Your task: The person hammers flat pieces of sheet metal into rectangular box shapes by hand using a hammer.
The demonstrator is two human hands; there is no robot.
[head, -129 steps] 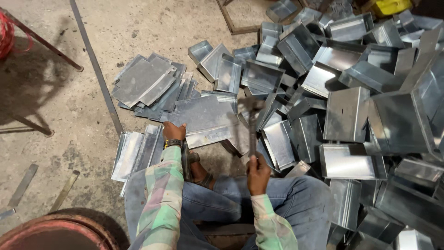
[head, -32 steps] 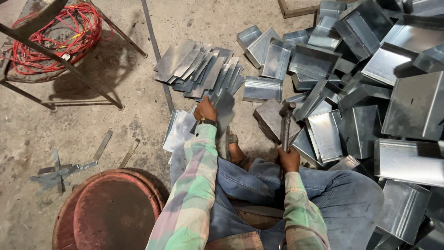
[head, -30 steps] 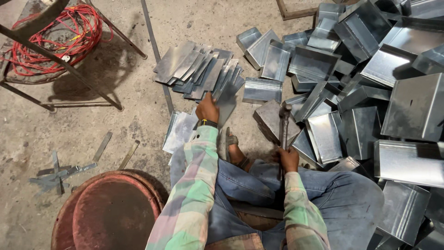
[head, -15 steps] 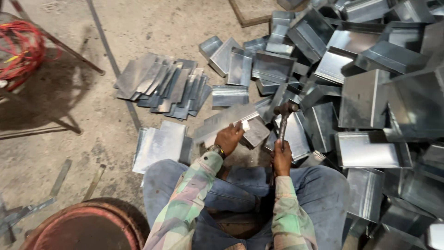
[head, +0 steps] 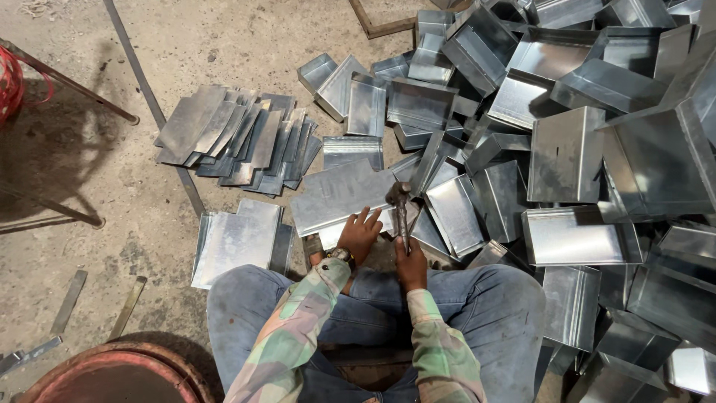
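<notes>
I sit on the floor in blue jeans with my knees apart. My left hand (head: 360,233) lies flat, fingers spread, on a flat galvanised metal sheet (head: 339,195) in front of me. My right hand (head: 411,263) is wrapped around the handle of a hammer (head: 400,203), whose head rests at the right edge of that sheet. A fanned stack of flat metal sheets (head: 235,139) lies further out to the left. Another small pile of flat sheets (head: 237,240) sits beside my left knee.
A large heap of folded sheet-metal trays (head: 582,142) fills the right side and reaches my right leg. A long metal bar (head: 153,108) crosses the concrete floor. A round rusty red drum rim (head: 112,369) is at lower left; metal strips (head: 68,301) lie nearby.
My left hand has drawn a flat sheet in from the left and now presses it down before me. The hammer head has come down to the sheet's edge. The view has shifted.
</notes>
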